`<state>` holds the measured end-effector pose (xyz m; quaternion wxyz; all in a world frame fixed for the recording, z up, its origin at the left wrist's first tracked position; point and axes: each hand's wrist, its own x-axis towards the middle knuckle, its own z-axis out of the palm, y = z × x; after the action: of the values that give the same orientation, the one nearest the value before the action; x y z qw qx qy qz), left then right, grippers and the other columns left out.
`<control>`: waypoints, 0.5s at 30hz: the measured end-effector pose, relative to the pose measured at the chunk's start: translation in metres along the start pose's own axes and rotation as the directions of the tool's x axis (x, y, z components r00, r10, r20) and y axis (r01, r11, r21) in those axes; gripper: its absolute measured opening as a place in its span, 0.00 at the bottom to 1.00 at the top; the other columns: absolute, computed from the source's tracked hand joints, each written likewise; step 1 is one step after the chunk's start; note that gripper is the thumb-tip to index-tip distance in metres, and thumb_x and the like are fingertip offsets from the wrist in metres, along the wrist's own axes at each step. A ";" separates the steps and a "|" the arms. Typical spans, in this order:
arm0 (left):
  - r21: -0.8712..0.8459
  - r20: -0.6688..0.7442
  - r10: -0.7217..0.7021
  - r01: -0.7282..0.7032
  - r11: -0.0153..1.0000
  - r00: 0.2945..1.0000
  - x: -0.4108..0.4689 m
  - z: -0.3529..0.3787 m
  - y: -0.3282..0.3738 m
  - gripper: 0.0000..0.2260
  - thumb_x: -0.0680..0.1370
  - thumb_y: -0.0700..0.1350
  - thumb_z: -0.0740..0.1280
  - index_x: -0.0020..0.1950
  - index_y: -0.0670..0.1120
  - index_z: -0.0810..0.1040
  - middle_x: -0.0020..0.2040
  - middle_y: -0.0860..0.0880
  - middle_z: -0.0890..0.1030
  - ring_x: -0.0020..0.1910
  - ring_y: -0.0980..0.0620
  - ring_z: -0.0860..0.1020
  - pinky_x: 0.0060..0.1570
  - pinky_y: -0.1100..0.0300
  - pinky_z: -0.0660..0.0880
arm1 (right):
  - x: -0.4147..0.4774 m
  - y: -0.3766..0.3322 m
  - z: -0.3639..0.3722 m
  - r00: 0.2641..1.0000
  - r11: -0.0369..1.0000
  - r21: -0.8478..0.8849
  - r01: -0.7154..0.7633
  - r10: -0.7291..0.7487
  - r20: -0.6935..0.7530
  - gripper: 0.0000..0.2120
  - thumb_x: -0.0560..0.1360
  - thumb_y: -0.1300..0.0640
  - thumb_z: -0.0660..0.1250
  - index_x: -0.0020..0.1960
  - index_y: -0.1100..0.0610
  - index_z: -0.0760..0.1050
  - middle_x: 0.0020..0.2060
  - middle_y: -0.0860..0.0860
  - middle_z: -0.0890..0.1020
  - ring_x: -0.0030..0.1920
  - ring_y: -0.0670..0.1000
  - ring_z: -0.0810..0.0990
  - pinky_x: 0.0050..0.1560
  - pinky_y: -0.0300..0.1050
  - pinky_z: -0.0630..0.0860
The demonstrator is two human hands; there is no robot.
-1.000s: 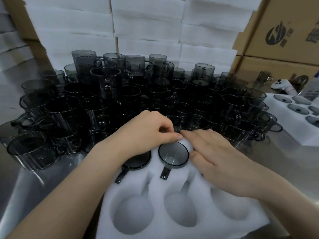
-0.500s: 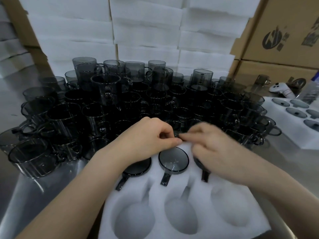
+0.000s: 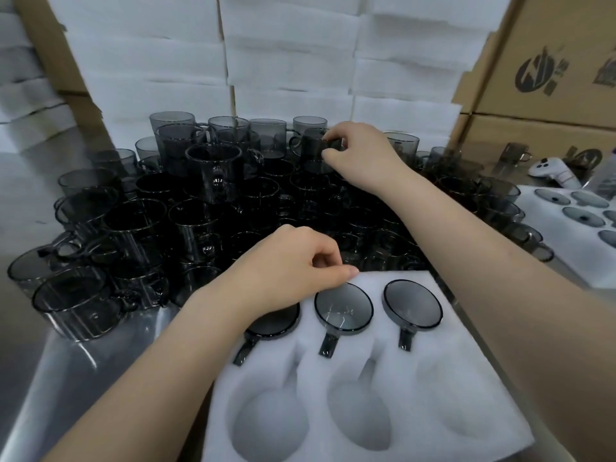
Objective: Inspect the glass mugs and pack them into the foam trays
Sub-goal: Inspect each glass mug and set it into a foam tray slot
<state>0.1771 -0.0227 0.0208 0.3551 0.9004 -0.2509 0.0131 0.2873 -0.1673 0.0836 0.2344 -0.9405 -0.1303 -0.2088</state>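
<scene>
A white foam tray [image 3: 433, 371] lies in front of me with three dark glass mugs set upside down in its far row: left [image 3: 276, 323], middle [image 3: 343, 310], right [image 3: 413, 305]. Its near row of three pockets holds nothing. My left hand [image 3: 290, 271] rests with curled fingers over the tray's far edge, thumb against forefinger, partly covering the left mug. My right hand [image 3: 360, 155] reaches far back and grips a smoky glass mug [image 3: 311, 151] standing on top of the crowd of mugs [image 3: 200, 208].
Stacks of white foam sheets [image 3: 283, 61] rise behind the mugs. Cardboard boxes [image 3: 550, 61] stand at the right. A second foam tray [image 3: 566, 235] with mugs in it lies to the right, and a white controller [image 3: 553, 171] behind it. The table is bare metal [image 3: 66, 378].
My right hand left the tray and reached back to a mug on top of the pile. A third mug now shows in the tray's far-right pocket. The left hand stayed put.
</scene>
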 end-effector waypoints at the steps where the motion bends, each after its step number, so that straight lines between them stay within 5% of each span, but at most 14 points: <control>1: 0.007 0.002 -0.006 0.006 1.000 1.000 0.000 0.000 0.000 0.11 0.73 0.59 0.69 0.38 0.52 0.82 0.34 0.55 0.81 0.35 0.59 0.77 0.43 0.55 0.78 | 0.000 0.001 0.001 1.000 1.000 0.006 0.000 0.000 -0.010 0.14 0.76 0.57 0.64 0.60 0.55 0.79 0.43 0.48 0.73 0.48 0.49 0.71 0.38 0.34 0.58; 6: 0.024 0.010 -0.027 0.027 0.999 1.000 0.000 0.001 0.000 0.12 0.73 0.60 0.68 0.39 0.53 0.82 0.35 0.55 0.82 0.37 0.59 0.79 0.44 0.54 0.78 | -0.010 -0.002 -0.003 0.999 0.999 0.041 0.023 -0.022 -0.023 0.04 0.75 0.56 0.67 0.49 0.52 0.79 0.39 0.44 0.75 0.46 0.48 0.72 0.45 0.40 0.66; 10: 0.029 -0.030 -0.031 0.032 0.999 0.999 0.000 0.002 -0.001 0.12 0.72 0.61 0.68 0.38 0.54 0.81 0.35 0.55 0.82 0.36 0.59 0.79 0.43 0.54 0.79 | -0.031 -0.005 -0.015 0.993 0.973 0.229 0.015 0.012 -0.115 0.02 0.74 0.57 0.70 0.43 0.52 0.78 0.40 0.47 0.80 0.46 0.50 0.80 0.52 0.45 0.75; 15: -0.184 -0.432 -0.027 -0.059 0.981 0.901 0.002 0.001 0.000 0.11 0.74 0.49 0.71 0.43 0.55 0.67 0.39 0.53 0.80 0.31 0.53 0.79 0.35 0.52 0.79 | -0.064 0.002 -0.038 0.994 0.659 0.746 -0.093 0.013 0.112 0.06 0.73 0.63 0.72 0.40 0.54 0.81 0.38 0.49 0.84 0.41 0.48 0.82 0.43 0.46 0.83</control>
<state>0.1787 -0.0235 0.0204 0.4871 0.8344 -0.1732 0.1913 0.2189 -0.1970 0.0838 0.6003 -0.7728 -0.1882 -0.0838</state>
